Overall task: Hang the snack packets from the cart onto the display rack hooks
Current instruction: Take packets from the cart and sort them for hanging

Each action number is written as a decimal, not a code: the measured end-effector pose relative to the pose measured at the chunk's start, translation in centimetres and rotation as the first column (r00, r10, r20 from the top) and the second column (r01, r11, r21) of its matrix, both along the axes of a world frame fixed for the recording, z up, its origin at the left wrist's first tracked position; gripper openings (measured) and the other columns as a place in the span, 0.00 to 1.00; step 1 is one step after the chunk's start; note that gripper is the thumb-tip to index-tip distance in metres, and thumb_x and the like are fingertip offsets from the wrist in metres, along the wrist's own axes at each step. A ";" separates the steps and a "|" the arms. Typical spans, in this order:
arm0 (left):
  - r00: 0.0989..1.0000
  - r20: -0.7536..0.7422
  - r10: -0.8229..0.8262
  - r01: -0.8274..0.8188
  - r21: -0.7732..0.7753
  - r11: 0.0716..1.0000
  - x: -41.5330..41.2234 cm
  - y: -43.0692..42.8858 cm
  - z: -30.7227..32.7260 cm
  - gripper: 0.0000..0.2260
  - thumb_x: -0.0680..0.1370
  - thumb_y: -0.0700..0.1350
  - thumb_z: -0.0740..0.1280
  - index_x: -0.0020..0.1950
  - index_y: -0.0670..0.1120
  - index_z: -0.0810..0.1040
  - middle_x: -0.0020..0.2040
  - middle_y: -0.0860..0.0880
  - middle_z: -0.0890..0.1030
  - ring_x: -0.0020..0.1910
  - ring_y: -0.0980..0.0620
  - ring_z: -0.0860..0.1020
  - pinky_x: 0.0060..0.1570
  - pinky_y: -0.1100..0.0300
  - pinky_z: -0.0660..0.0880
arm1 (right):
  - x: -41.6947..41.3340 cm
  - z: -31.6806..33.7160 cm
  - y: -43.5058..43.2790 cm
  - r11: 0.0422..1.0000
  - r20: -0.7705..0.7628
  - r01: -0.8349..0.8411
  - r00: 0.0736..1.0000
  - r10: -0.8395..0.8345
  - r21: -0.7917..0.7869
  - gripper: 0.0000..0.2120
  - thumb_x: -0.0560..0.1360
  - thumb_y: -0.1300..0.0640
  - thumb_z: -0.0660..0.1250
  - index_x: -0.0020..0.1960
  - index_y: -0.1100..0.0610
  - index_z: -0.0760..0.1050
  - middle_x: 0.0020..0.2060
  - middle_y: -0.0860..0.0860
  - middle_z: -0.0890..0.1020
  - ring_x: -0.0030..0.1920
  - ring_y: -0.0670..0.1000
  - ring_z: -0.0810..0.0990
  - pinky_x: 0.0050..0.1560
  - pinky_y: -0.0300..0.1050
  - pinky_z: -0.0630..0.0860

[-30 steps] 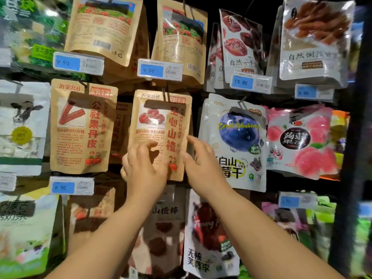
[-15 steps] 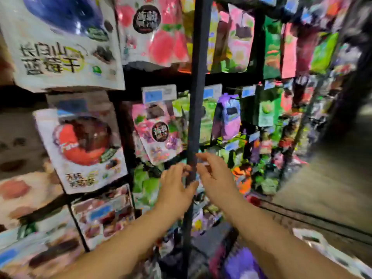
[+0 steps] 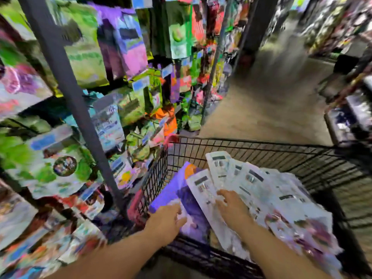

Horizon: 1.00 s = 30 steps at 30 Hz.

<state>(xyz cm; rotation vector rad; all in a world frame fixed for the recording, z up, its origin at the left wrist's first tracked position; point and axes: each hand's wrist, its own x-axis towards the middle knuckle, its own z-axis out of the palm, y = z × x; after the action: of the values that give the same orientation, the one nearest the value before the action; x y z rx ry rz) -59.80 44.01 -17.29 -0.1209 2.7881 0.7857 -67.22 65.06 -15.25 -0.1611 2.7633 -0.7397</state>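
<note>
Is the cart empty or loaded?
Loaded: white packets and a purple packet lie piled inside the wire cart.

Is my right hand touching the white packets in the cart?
Cannot tell. Head view: right hand overlaps the white packets, but blur hides contact or gap.

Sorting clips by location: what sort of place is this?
Most likely a supermarket or snack shop aisle. A display rack carries rows of hanging packets with blue price tags, a black wire cart holds more snack packets, and a bare floor runs alongside.
</note>
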 end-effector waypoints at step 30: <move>0.907 0.369 -0.202 0.245 -0.072 0.967 -3.4 0.1 -3.4 0.31 0.67 0.74 0.45 0.64 0.62 0.66 0.61 0.58 0.78 0.58 0.50 0.76 0.50 0.55 0.70 | -5.1 -5.5 8.6 0.694 0.079 0.709 0.705 -0.705 -0.128 0.41 0.71 0.41 0.71 0.73 0.61 0.58 0.68 0.64 0.67 0.68 0.65 0.67 0.63 0.59 0.70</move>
<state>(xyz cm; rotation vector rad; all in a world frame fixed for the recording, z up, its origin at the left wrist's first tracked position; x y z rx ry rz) -63.20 44.13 -20.64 0.0342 2.4417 0.4865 -72.35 73.65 -20.77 0.9476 2.7030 -1.1066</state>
